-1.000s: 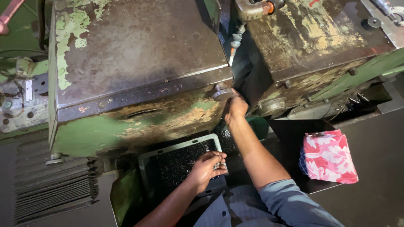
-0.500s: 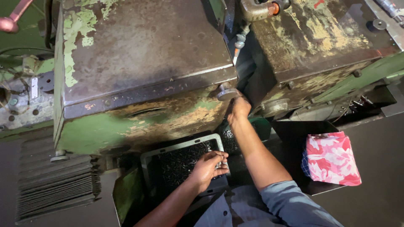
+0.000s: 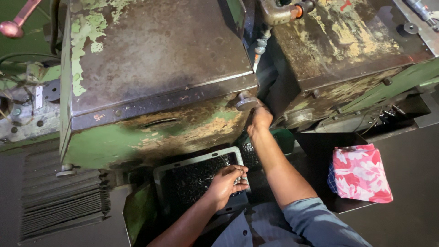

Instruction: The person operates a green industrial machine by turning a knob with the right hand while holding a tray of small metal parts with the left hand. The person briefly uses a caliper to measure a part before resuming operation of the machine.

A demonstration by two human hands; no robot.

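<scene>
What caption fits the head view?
Left hand grips the tray of dark small parts; right hand reaches between two worn green machines.

Big machine block [image 3: 151,68]: old green metal, with rusty brown patches and peeling paint on top.
Second machine block [image 3: 347,45]: stood to the right, just as worn and rusty.
Pipe [image 3: 279,11]: a bent brown pipe with an orange ring sat up high between the two blocks.
Cloth [image 3: 361,174]: pink and white with flowers, folded, lay on the dark ledge at the right.
Red knob [image 3: 11,28]: round, on a lever in the far top left corner.
Ribbed cover [image 3: 59,208]: dark folds, low at the left.
</scene>
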